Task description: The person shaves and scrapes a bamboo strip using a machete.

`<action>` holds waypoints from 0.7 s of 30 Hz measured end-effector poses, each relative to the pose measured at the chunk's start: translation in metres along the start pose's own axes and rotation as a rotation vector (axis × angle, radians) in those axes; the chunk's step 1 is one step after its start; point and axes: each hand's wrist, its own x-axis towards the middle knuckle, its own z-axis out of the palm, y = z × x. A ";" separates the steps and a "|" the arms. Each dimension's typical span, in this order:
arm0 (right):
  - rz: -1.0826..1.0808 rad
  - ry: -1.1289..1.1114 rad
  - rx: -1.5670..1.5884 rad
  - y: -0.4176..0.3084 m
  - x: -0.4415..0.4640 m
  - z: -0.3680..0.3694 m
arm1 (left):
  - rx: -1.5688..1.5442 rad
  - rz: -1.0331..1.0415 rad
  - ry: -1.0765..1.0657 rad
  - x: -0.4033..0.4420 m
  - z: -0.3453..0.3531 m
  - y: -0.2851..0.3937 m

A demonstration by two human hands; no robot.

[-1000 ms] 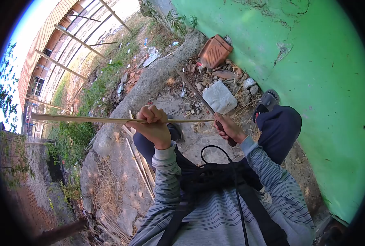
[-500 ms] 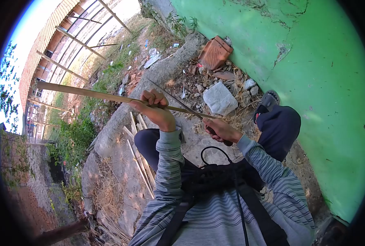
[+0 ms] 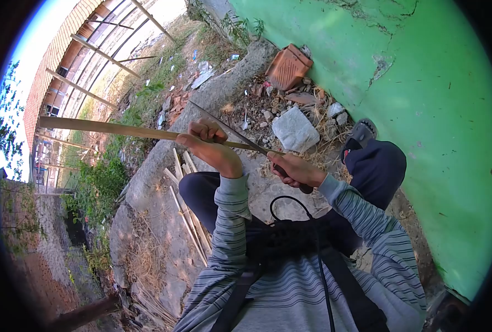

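Note:
A long, flat strip of pale wood, apparently bamboo [image 3: 108, 128], runs from the left across to my right hand. My left hand [image 3: 215, 150] is closed around it, thumb along the strip and fingers curled over. In my right hand [image 3: 300, 170] is a knife [image 3: 228, 128] with a long, thin dark blade and a dark handle. Its blade points up and left, crossing the strip close to the strip's right end. The right thumb lies near that crossing; whether it presses on the strip, I cannot tell.
Several split strips [image 3: 193, 216] lie on the ground beside my left knee. Ahead are a white stone block [image 3: 296, 130], an orange clay tile [image 3: 288, 67] and rubble. A green wall [image 3: 434, 110] rises on the right. A black cable [image 3: 290, 199] loops at my waist.
The strip's far end has shifted a little left and down. My right hand with the knife has moved slightly up and left; both hands keep their hold.

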 end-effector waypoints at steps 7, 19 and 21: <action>-0.005 0.028 -0.076 -0.014 -0.003 0.010 | 0.066 0.023 0.020 -0.005 0.004 0.004; 0.038 0.037 -0.013 0.006 0.015 0.001 | 0.110 0.122 0.028 -0.003 0.001 -0.004; 0.009 0.040 -0.001 0.012 0.018 -0.004 | 0.086 0.129 0.047 -0.002 0.004 -0.004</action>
